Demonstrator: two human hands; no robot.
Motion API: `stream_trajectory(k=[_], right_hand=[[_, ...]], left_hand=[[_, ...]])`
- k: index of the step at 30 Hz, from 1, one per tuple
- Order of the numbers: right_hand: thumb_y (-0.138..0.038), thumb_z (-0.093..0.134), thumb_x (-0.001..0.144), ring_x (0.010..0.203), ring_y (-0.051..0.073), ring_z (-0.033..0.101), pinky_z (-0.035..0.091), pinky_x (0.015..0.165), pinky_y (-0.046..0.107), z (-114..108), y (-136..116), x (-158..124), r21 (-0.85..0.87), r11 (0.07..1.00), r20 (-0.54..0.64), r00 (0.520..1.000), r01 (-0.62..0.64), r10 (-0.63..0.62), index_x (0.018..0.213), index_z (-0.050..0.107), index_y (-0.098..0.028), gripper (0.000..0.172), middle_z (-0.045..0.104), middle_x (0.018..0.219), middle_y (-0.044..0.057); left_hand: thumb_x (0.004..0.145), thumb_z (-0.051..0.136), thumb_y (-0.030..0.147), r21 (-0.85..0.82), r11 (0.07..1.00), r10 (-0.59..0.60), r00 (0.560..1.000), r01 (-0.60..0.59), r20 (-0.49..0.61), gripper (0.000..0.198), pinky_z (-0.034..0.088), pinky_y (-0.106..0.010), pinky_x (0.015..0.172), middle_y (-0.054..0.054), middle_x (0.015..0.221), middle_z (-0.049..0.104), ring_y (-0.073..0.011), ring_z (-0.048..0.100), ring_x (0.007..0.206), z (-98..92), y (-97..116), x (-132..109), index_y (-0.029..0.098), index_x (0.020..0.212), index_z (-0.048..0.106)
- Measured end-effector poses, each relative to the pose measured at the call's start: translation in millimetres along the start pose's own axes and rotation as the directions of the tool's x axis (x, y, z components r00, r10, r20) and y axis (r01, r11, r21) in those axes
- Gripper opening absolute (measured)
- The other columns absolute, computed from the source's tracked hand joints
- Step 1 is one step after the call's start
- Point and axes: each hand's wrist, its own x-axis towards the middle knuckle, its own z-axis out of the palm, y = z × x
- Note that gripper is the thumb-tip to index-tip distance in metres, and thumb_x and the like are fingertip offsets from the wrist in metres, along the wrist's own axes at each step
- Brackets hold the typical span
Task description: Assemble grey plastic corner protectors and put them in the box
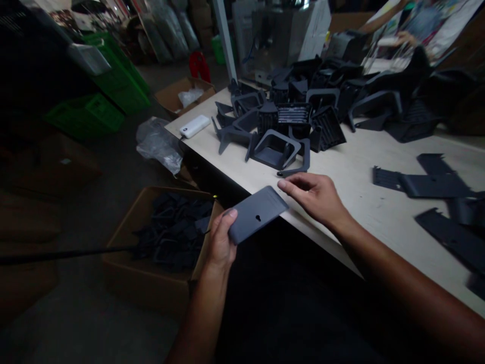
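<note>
My left hand (221, 242) is closed round the near end of a flat grey plastic plate (257, 213) with a keyhole slot in its middle, held just off the table's front edge. My right hand (316, 194) hovers over the table beside the plate's far corner, fingers loosely curled, thumb tip close to that corner; whether it touches the plate is unclear. Just beyond my right hand lies a heap of dark grey moulded plastic parts (280, 126) on the pale table (352, 172).
Flat dark plates (428, 184) lie at the table's right. A cardboard box (151, 278) of dark plastic scraps stands on the floor below my left hand. A white power bank (194, 126) sits on the table's left corner. Green crates (109, 81) stand far left. Another person's arm (394, 20) shows at the back right.
</note>
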Motion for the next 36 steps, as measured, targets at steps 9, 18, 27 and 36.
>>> stream_trajectory(k=[9,18,27,36], right_hand=[[-0.060,0.084,0.080,0.075,0.017,0.068,0.056,0.075,0.031,36.2,-2.4,-34.6,0.552,0.643,0.440,0.841,-0.530,0.315,0.090,0.077,-0.016,0.045,0.074,0.084,0.006],[-0.045,0.073,0.095,0.086,0.024,0.070,0.053,0.081,0.034,35.4,-12.8,-65.7,0.231,0.972,0.490,0.868,-0.044,-0.078,0.100,0.080,-0.020,0.027,0.077,0.095,0.005],[-0.052,0.066,0.098,0.094,0.022,0.063,0.050,0.086,0.031,34.9,-14.2,-87.7,0.371,0.912,0.445,0.896,-0.174,-0.010,0.101,0.076,-0.018,0.035,0.072,0.099,0.004],[-0.049,0.071,0.095,0.093,0.024,0.060,0.047,0.089,0.033,42.5,-27.9,-113.7,0.455,0.890,0.193,0.980,-0.041,-0.053,0.096,0.073,-0.019,0.030,0.069,0.096,0.005]], left_hand=[[0.082,0.083,0.042,0.146,0.963,0.211,0.970,-0.228,0.124,0.026,0.048,-0.024,0.066,0.001,0.075,0.069,-0.0142,0.060,0.068,3.3,-7.8,-12.4,0.018,0.087,0.073],[0.089,0.058,0.061,-0.103,0.920,-0.308,0.859,0.378,0.408,0.053,0.056,-0.043,0.087,-0.016,0.092,0.079,-0.0321,0.075,0.092,15.4,9.0,-0.5,0.012,0.106,0.072],[0.086,0.058,0.034,-0.177,0.959,-0.150,0.926,0.222,0.347,0.019,0.055,-0.043,0.094,-0.006,0.064,0.070,-0.0259,0.073,0.081,51.6,13.0,-22.8,0.019,0.076,0.064],[0.090,0.054,0.038,-0.109,0.989,0.130,0.948,-0.102,0.290,0.023,0.056,-0.042,0.094,-0.003,0.066,0.070,-0.0231,0.072,0.077,66.5,22.4,-51.4,0.021,0.078,0.064]])
